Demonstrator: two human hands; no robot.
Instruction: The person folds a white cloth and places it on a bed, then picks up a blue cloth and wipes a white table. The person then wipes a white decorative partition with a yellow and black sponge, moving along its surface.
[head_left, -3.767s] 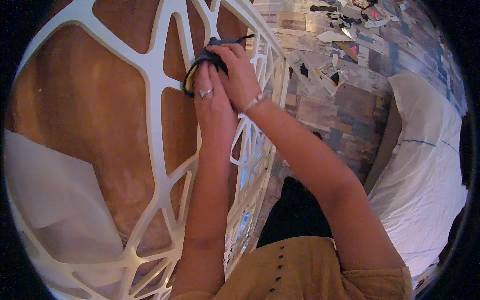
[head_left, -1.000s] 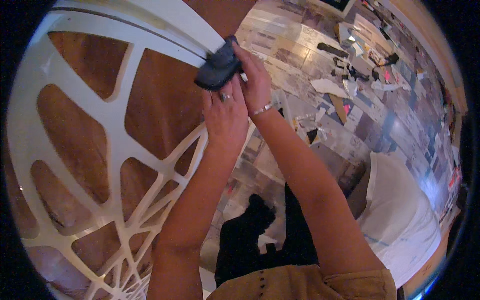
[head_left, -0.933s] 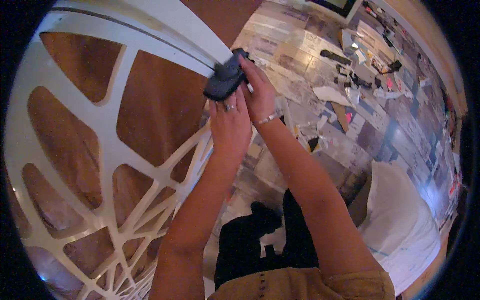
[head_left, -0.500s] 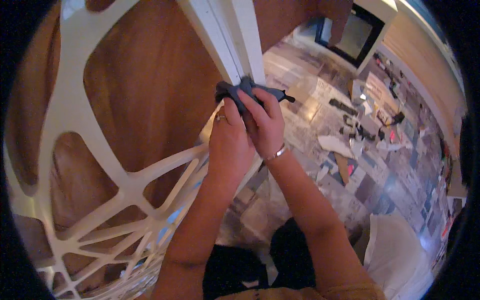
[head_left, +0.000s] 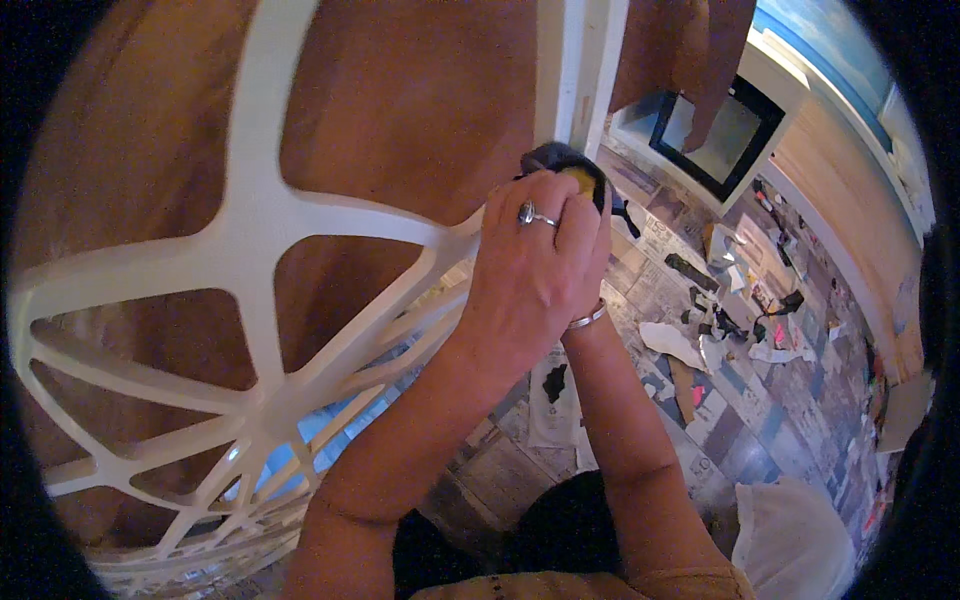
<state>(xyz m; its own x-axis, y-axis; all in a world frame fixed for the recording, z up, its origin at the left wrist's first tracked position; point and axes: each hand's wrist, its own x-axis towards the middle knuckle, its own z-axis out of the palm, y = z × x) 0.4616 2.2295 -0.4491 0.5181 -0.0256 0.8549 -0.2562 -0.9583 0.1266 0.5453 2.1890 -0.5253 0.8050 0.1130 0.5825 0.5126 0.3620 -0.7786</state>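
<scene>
A white post (head_left: pixel 574 80) runs down from the top. At its lower end my hands meet around a bunched dark grey cloth (head_left: pixel 553 157). A yellow patch (head_left: pixel 580 183) shows within the cloth; I cannot make out what it is. My left hand (head_left: pixel 535 265), with a ring, is closed and lies over the bundle, hiding much of it. Behind it, my right hand (head_left: pixel 597 262) is mostly covered, with a bracelet at its wrist, and it stays against the same cloth. A dark strip (head_left: pixel 627 215) sticks out to the right of the bundle.
A white web-like lattice (head_left: pixel 250 215) fills the left, in front of a brown surface (head_left: pixel 410 110). Torn scraps (head_left: pixel 725 320) litter the patterned floor (head_left: pixel 740 420) on the right. A white cabinet with a black-framed panel (head_left: pixel 720 135) stands at the back right. White fabric (head_left: pixel 795 540) lies lower right.
The view has shifted, so the post and hands appear farther right. My left hand has turned over the cloth and now covers most of my right hand. The yellow patch has come into sight.
</scene>
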